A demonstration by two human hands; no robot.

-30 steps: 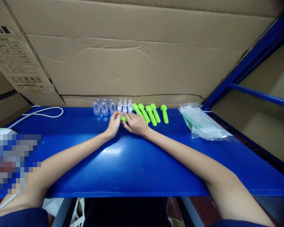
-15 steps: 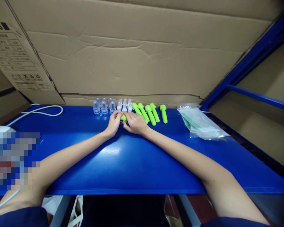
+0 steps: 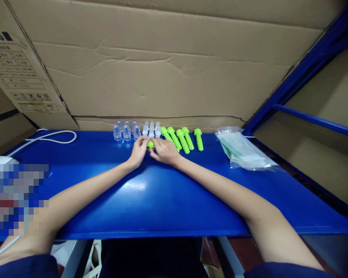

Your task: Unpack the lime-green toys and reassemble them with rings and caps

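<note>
Between both hands is a lime-green plastic piece [image 3: 150, 144], mostly covered by the fingers; only its rounded top shows. My left hand [image 3: 138, 151] is closed on its left side. From the right, my right hand [image 3: 166, 150] curls its fingers over it. Just behind the hands stand several small white nozzle-like parts with translucent tips [image 3: 151, 131]. Several clear domed plastic caps [image 3: 127, 131] stand to their left. By the right hand lie several lime-green torch-shaped pieces [image 3: 182, 141], and one more such green piece [image 3: 198, 139] lies apart further right.
A clear plastic bag [image 3: 245, 148] with pale green and white sheets lies at the right of the blue table [image 3: 174, 200]. A white cable [image 3: 58, 137] loops at the back left, near a white object [image 3: 1, 160]. Cardboard [image 3: 162, 77] stands behind; a blue frame [image 3: 301, 81] rises on the right.
The whole view has shifted slightly. Both hands stay together around the green piece, with hardly any change in their grip.
</note>
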